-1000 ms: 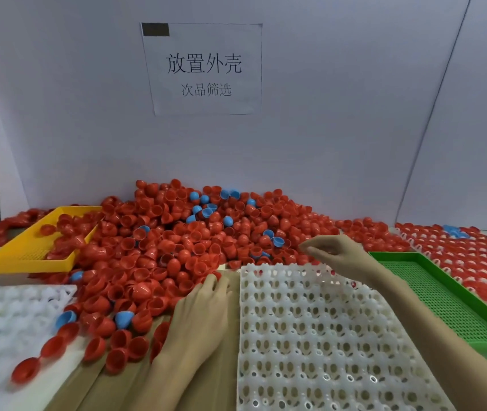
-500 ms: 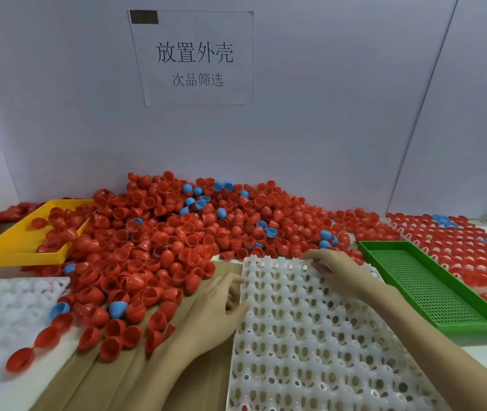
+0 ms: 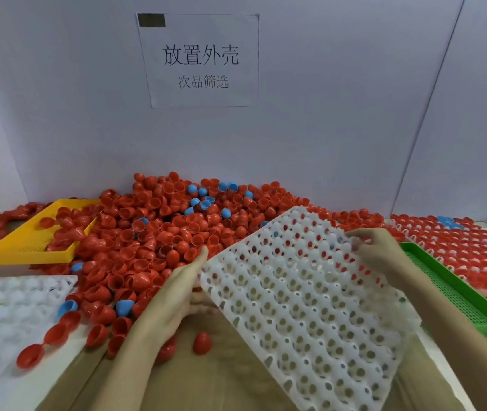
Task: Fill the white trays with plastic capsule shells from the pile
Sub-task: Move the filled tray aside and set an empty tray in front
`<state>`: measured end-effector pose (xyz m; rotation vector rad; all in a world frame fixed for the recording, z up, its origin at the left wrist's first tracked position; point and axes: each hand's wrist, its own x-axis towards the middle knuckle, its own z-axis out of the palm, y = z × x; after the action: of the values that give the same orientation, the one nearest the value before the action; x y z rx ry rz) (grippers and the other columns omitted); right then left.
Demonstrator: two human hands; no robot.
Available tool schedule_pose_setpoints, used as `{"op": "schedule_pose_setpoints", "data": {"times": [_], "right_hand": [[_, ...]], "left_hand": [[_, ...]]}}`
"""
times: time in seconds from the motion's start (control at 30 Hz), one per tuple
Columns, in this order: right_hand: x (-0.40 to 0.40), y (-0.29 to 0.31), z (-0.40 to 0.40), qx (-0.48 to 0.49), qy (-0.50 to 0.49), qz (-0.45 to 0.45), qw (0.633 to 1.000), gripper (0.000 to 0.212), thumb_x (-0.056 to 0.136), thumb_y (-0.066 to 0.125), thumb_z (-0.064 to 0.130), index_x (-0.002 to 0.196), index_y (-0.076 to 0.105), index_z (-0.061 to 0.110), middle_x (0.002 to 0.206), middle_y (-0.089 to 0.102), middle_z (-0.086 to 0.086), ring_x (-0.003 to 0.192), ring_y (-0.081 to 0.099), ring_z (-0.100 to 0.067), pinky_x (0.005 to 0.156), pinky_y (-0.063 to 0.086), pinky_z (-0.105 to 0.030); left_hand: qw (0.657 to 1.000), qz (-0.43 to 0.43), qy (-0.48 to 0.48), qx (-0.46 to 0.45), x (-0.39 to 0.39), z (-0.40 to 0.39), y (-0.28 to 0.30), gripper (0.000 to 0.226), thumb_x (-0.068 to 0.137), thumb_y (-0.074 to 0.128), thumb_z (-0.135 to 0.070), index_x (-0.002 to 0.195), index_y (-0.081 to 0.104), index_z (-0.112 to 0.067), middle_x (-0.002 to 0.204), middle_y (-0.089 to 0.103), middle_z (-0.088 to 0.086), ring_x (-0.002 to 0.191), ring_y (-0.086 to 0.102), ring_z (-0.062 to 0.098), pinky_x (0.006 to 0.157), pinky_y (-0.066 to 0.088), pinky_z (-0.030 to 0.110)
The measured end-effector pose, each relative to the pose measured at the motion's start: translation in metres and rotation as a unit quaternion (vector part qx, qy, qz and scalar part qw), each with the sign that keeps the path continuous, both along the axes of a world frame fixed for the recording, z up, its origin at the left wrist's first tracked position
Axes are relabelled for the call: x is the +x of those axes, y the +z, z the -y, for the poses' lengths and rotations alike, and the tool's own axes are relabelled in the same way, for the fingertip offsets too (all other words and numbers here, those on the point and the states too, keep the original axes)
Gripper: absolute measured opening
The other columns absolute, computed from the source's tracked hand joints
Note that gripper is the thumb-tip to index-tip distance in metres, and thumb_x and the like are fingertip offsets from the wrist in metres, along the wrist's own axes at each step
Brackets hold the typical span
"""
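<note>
An empty white tray [image 3: 301, 304] with rows of round holes is lifted and tilted over the brown board, its far edge raised above the pile. My left hand [image 3: 177, 295] holds its left edge, thumb on top and fingers underneath. My right hand [image 3: 381, 250] pinches its far right edge. A big pile of red and a few blue capsule shells [image 3: 159, 232] lies behind and to the left of the tray. One red shell [image 3: 202, 342] lies loose on the board under the tray's left side.
A second white tray [image 3: 14, 310] lies at the left. A yellow mesh tray [image 3: 28, 247] holds shells at back left. A green mesh tray [image 3: 455, 292] sits at right, beside a tray filled with red shells [image 3: 473, 250]. A white wall with a paper sign stands behind.
The white tray lay flat on the board; both hands have taken its edges and lifted and tilted it, turning it to the right. Loose shells now show on the board.
</note>
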<state>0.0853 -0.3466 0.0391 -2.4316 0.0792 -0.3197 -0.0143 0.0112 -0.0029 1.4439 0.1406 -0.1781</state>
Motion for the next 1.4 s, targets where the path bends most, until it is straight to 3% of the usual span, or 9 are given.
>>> {"op": "schedule_pose_setpoints", "data": {"times": [0.1, 0.23, 0.37, 0.47, 0.7, 0.8, 0.93, 1.1, 1.4], "right_hand": [[-0.02, 0.007, 0.012, 0.043, -0.028, -0.036, 0.998, 0.03, 0.108, 0.053, 0.006, 0.133, 0.069, 0.009, 0.129, 0.068, -0.014, 0.095, 0.067, -0.029, 0.09, 0.058, -0.048], [-0.053, 0.001, 0.031, 0.086, -0.047, -0.116, 0.988, 0.024, 0.108, 0.056, 0.011, 0.126, 0.071, 0.015, 0.101, 0.072, -0.004, 0.099, 0.072, -0.045, 0.09, 0.06, -0.056], [-0.076, -0.019, 0.05, 0.105, -0.03, -0.216, 0.97, 0.022, 0.108, 0.057, 0.014, 0.124, 0.071, 0.016, 0.111, 0.074, -0.009, 0.07, 0.072, -0.023, 0.055, 0.058, -0.03], [-0.084, -0.035, 0.048, 0.085, -0.041, -0.221, 0.971, 0.019, 0.111, 0.051, 0.016, 0.119, 0.068, 0.021, 0.109, 0.072, -0.006, 0.083, 0.073, -0.022, 0.061, 0.059, -0.029], [-0.091, -0.022, 0.04, 0.172, -0.012, -0.26, 0.95, 0.015, 0.109, 0.053, 0.01, 0.122, 0.055, 0.018, 0.105, 0.071, -0.013, 0.08, 0.076, -0.024, 0.054, 0.06, -0.033], [-0.092, -0.019, 0.038, 0.159, 0.061, -0.308, 0.936, 0.024, 0.103, 0.061, 0.005, 0.12, 0.059, 0.021, 0.09, 0.08, -0.008, 0.066, 0.077, -0.017, 0.06, 0.06, -0.03], [-0.08, -0.011, 0.028, 0.023, 0.096, -0.319, 0.943, 0.014, 0.105, 0.064, 0.024, 0.118, 0.064, 0.018, 0.092, 0.081, -0.003, 0.074, 0.079, -0.011, 0.07, 0.063, -0.027], [-0.033, -0.021, 0.011, -0.081, 0.044, -0.208, 0.974, 0.057, 0.109, 0.05, 0.045, 0.085, 0.073, -0.001, 0.07, 0.078, -0.005, 0.064, 0.077, -0.022, 0.069, 0.065, -0.036], [0.022, -0.069, -0.007, -0.142, -0.081, 0.123, 0.979, 0.065, 0.111, 0.044, 0.043, 0.052, 0.051, 0.017, 0.061, 0.059, -0.007, 0.058, 0.056, -0.031, 0.057, 0.043, -0.037]], "left_hand": [[0.995, 0.057, -0.007, -0.082, 0.003, 0.002, -0.001, 0.059, 0.091, 0.068, -0.064, 0.118, 0.078, -0.013, 0.107, 0.074, 0.015, 0.056, 0.057, 0.014, 0.049, 0.048, 0.022], [0.983, 0.103, -0.107, -0.112, 0.003, -0.001, 0.0, 0.061, 0.091, 0.069, -0.065, 0.127, 0.074, -0.016, 0.108, 0.073, 0.014, 0.071, 0.067, 0.019, 0.063, 0.055, 0.028], [0.94, 0.114, -0.256, 0.194, -0.011, -0.017, 0.003, 0.049, 0.094, 0.068, -0.052, 0.141, 0.052, -0.051, 0.102, 0.078, 0.008, 0.067, 0.069, 0.018, 0.053, 0.049, 0.023], [0.896, 0.087, -0.319, 0.295, -0.017, -0.02, 0.007, 0.07, 0.079, 0.089, -0.046, 0.137, 0.053, -0.056, 0.106, 0.076, 0.0, 0.073, 0.07, 0.015, 0.064, 0.053, 0.024], [0.893, 0.179, -0.066, 0.409, -0.014, -0.046, -0.002, 0.034, 0.094, 0.076, -0.021, 0.119, 0.069, -0.043, 0.107, 0.073, -0.017, 0.102, 0.068, -0.002, 0.092, 0.057, 0.027], [0.882, 0.225, 0.004, 0.413, -0.008, -0.031, -0.003, 0.031, 0.096, 0.07, -0.041, 0.126, 0.064, -0.046, 0.116, 0.067, -0.031, 0.11, 0.06, -0.013, 0.097, 0.054, 0.025], [0.825, 0.183, -0.129, 0.518, -0.008, 0.004, -0.017, 0.081, 0.087, 0.038, -0.087, 0.158, 0.024, -0.051, 0.155, 0.016, -0.036, 0.148, 0.016, -0.009, 0.126, 0.023, 0.036], [0.773, 0.198, -0.113, 0.592, -0.003, 0.004, -0.023, 0.086, 0.081, 0.02, -0.096, 0.154, 0.031, -0.05, 0.159, 0.016, -0.029, 0.147, 0.01, -0.003, 0.128, 0.013, 0.04], [0.748, 0.199, -0.101, 0.625, 0.0, 0.002, -0.017, 0.086, 0.077, 0.024, -0.1, 0.146, 0.04, -0.052, 0.149, 0.023, -0.03, 0.141, 0.017, 0.004, 0.121, 0.015, 0.036]]}}
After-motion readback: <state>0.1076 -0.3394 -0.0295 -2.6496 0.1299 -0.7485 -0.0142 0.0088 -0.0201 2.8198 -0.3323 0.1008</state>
